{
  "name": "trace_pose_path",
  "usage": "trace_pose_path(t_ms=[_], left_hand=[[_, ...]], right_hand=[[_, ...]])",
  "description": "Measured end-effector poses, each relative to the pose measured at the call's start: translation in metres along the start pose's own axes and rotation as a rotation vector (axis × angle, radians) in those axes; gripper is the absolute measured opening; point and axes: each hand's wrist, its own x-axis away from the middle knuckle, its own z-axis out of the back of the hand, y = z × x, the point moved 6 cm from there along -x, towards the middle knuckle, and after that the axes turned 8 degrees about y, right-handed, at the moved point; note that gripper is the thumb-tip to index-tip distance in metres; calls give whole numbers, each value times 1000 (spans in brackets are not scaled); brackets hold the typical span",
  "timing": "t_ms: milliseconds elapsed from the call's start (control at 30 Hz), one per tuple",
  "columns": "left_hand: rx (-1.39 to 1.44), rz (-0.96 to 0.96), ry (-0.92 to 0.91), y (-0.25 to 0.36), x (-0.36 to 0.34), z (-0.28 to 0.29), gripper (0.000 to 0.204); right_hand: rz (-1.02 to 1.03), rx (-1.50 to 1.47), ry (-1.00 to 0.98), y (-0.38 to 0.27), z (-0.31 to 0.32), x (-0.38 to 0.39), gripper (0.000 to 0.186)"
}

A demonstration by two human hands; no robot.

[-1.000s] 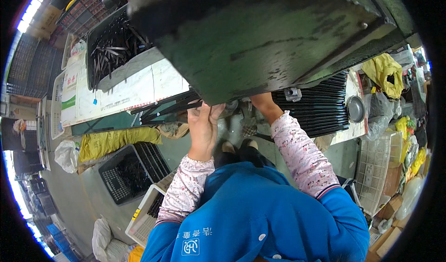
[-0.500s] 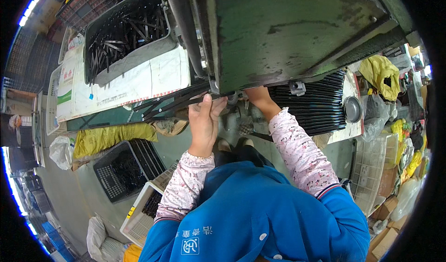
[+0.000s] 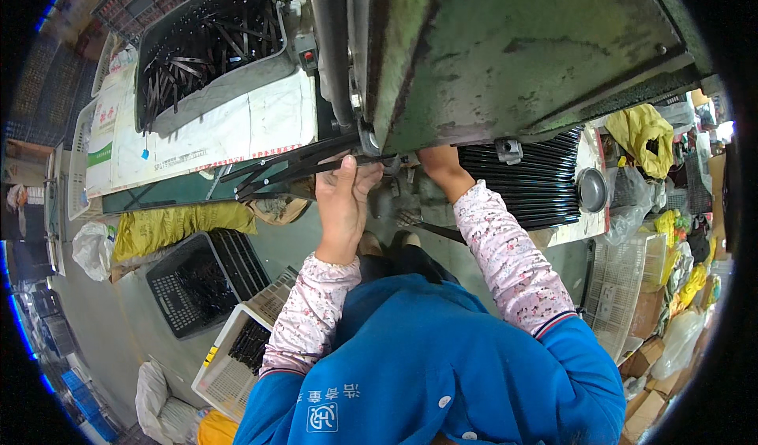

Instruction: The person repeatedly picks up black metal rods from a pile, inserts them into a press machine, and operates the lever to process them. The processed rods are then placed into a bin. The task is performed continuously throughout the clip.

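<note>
Plainly, a dark bin of black strips sits at ten o'clock on the white surface. Loose black bars fan out toward nine o'clock from the left hand, whose thumb and fingers are pinched closed on one bar. At two o'clock, the right hand reaches beneath the green machine; its fingers are hidden, so I cannot tell their opening or hold. Black rods lie side by side toward three o'clock, just beside a round metal dish.
</note>
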Motion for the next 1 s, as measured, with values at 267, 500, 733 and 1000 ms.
trace_pose_path(t_ms=[267, 500, 733, 1000], left_hand=[[-8, 14, 16, -2, 3, 3, 26], [-28, 24, 51, -5, 5, 8, 32], [-26, 31, 79, -7, 6, 6, 27], [-86, 43, 83, -8, 14, 5, 24]], right_hand=[[119, -22, 311, -1, 5, -3, 24], [144, -279, 354, 7, 11, -1, 22], [396, -17, 476, -8, 33, 11, 20], [-689, -1229, -318, -64, 86, -12, 15]])
